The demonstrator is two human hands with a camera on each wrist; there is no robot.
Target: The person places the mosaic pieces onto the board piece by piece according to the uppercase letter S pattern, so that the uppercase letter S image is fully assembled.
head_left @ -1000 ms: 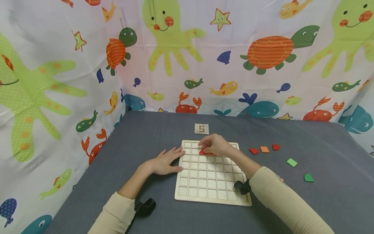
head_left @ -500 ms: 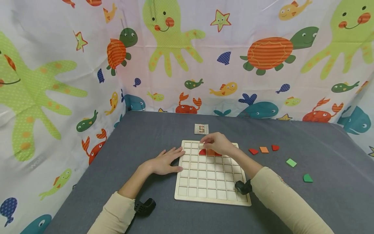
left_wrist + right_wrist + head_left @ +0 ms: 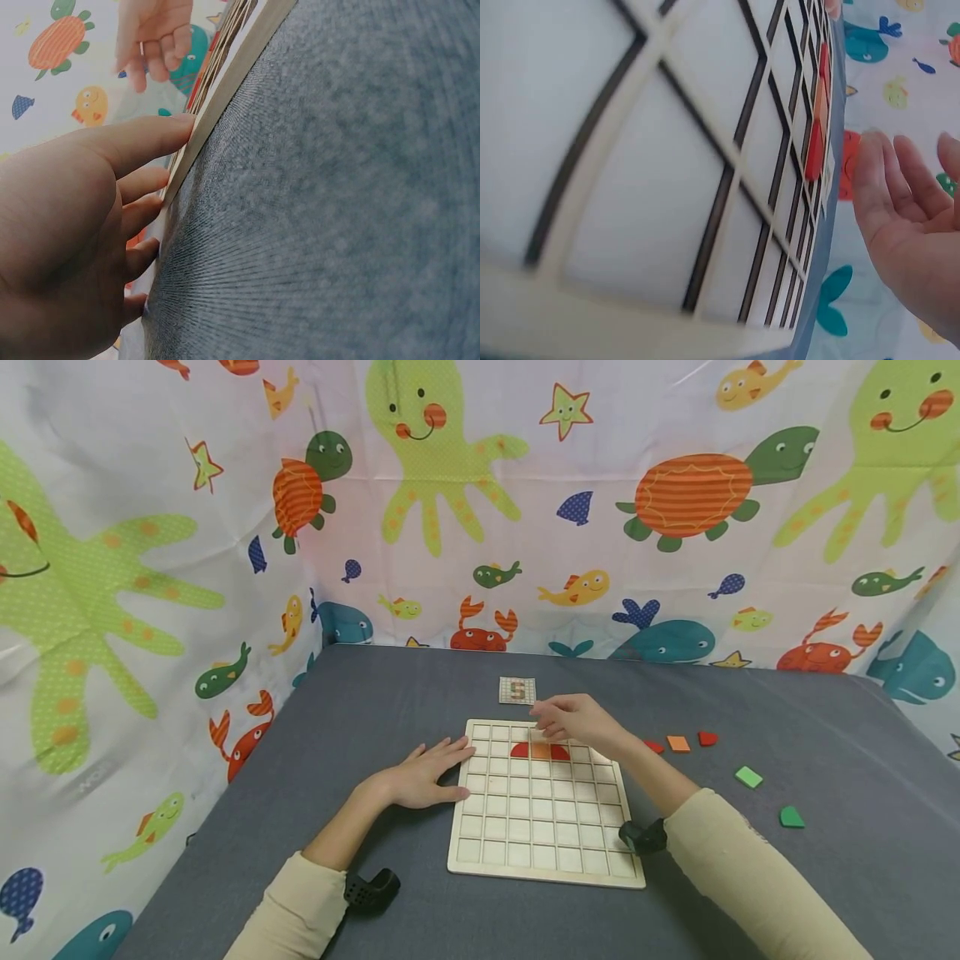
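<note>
A wooden grid board point(image 3: 532, 810) lies flat on the grey table. In one of its upper rows sit a red tile point(image 3: 519, 750), an orange square tile point(image 3: 540, 752) and another red tile point(image 3: 559, 752), side by side. My left hand point(image 3: 422, 775) rests at the board's left edge, fingers spread and straight, thumb tip against the rim in the left wrist view. My right hand point(image 3: 579, 724) hovers over the board's top edge, just above the tiles. Its fingers are relaxed and hold nothing, as the right wrist view point(image 3: 911, 202) shows.
A small patterned card point(image 3: 517, 691) lies behind the board. Right of the board are loose tiles: an orange square point(image 3: 678, 743), red pieces point(image 3: 707, 738), a light green piece point(image 3: 748, 777) and a dark green one point(image 3: 792, 817). A sea-animal curtain point(image 3: 480, 527) hangs behind the table.
My right hand has let go of the tiles on the board and lifted up and to the right, uncovering the red and orange row. My left hand has stayed at the board's edge.
</note>
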